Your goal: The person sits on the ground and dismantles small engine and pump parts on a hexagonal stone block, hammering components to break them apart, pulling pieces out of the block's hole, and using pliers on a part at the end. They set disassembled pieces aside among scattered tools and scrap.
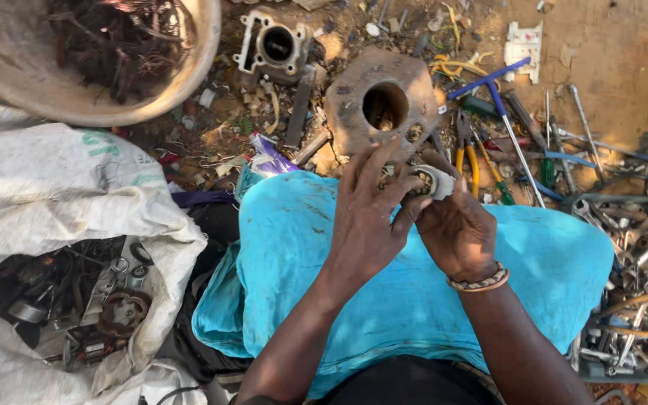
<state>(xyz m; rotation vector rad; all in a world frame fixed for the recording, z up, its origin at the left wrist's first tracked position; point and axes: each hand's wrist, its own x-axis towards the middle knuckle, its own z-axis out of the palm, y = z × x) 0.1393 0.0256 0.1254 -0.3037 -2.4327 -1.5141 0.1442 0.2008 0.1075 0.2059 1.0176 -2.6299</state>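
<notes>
Head view: right hand (457,229) grips small round metal part (430,182) over turquoise cloth (294,247) on lap, left hand (365,217) fingers spread and touching it, rusty block (354,112) just beyond

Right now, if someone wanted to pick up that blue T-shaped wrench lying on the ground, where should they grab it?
Probably by the long metal shaft of the blue T-shaped wrench, coming from above. It lies flat on the dirt, its crossbar toward the far side, and the mid-shaft looks the most open stretch. Lower down it crosses the pliers and other tools, so fingers would snag there.
</notes>
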